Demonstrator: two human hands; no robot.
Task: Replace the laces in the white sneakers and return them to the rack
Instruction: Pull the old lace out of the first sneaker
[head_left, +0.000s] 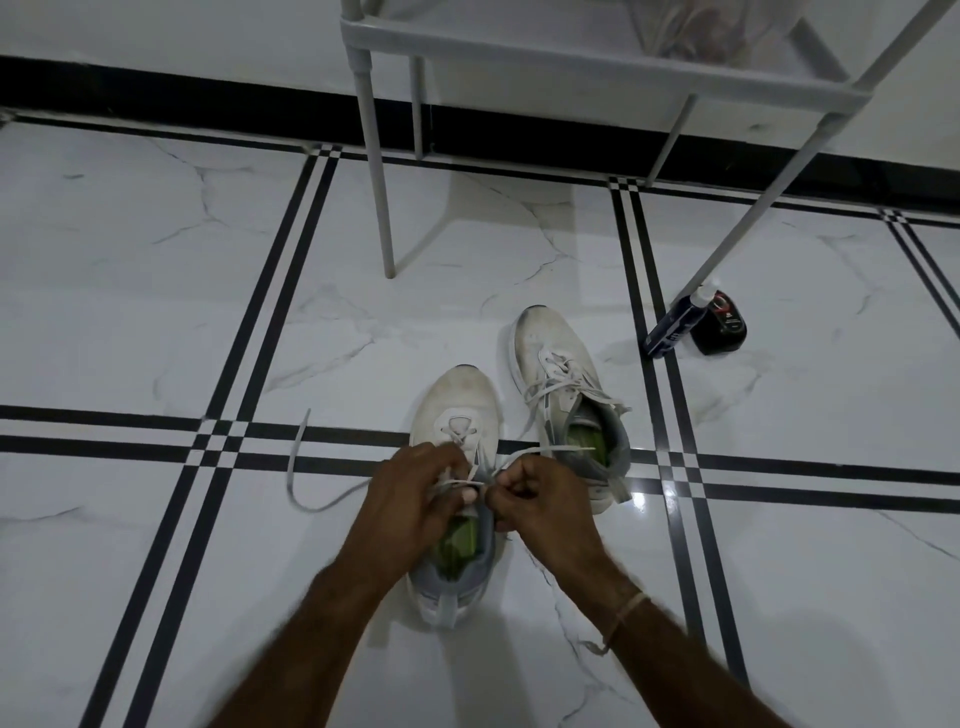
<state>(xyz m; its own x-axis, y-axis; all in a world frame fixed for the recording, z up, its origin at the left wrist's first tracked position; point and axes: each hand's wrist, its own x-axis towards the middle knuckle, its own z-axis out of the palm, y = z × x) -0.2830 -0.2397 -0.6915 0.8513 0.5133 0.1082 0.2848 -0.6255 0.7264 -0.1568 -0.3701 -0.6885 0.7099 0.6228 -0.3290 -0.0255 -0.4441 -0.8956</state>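
Both hands (415, 493) (540, 506) pinch lace (306, 488) (near sneaker (457, 410))

Dim, cool, bluish-grey indoor light. The glossy marble floor (156, 312) carries one small white glare spot just beside the heel of the farther sneaker (566, 374). Soft, faint shadows spread under the rack (571, 67), and a broad dark one lies at the lower right. The corners darken. Wide-angle distortion bows the black tile lines and splays the rack's legs toward the edges. The forearms (327, 623) at the bottom edge are smeared with blur. The loose lace (289, 470) looks slightly soft.
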